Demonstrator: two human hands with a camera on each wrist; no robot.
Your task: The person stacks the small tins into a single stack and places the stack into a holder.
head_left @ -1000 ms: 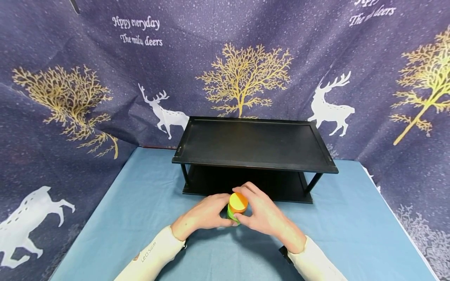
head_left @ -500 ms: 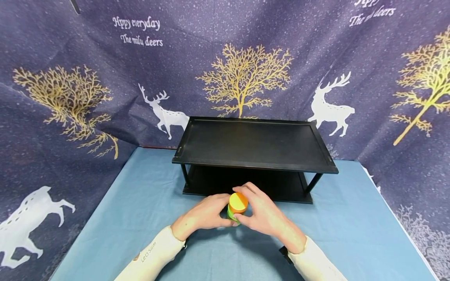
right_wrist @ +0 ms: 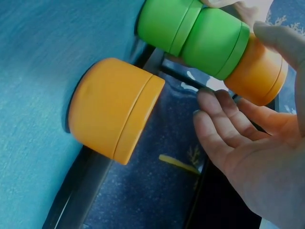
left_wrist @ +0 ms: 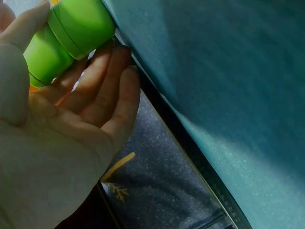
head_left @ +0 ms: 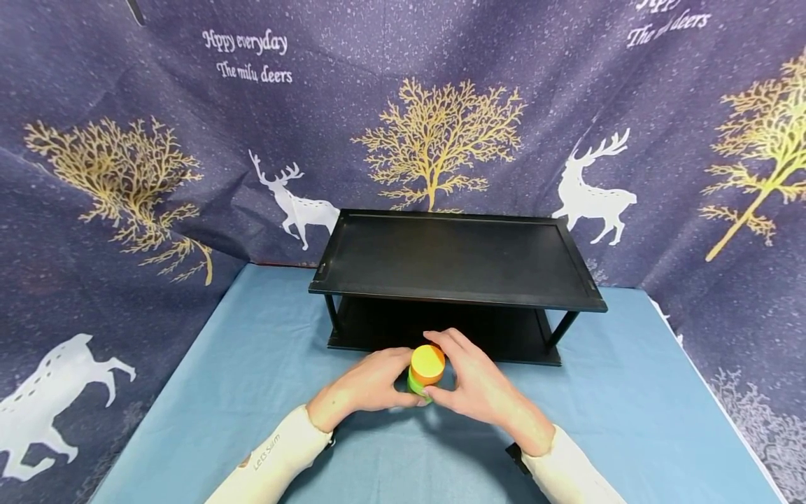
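Two green jars, the lower one [right_wrist: 167, 21] and the upper one [right_wrist: 214, 43], stand stacked on the table with an orange jar [head_left: 427, 362] on top. My left hand [head_left: 378, 381] holds the green jars from the left, its thumb [left_wrist: 28, 24] on one side and its fingers behind. My right hand [head_left: 469, 378] is spread around the top orange jar, thumb close to its side; whether it touches I cannot tell. A second orange jar [right_wrist: 112, 102] stands by itself on the table in the right wrist view; in the head view it is not visible.
A black two-tier rack [head_left: 453, 259] stands just behind the hands, its lower shelf [head_left: 504, 339] close to the fingertips. Blue cloth [head_left: 252, 364] covers the table. A dark patterned curtain [head_left: 428, 42] hangs at the back and sides.
My right hand has shifted slightly to the right, and its fingers and thumb have loosened from the top orange jar. The left hand and the stack stay in place.
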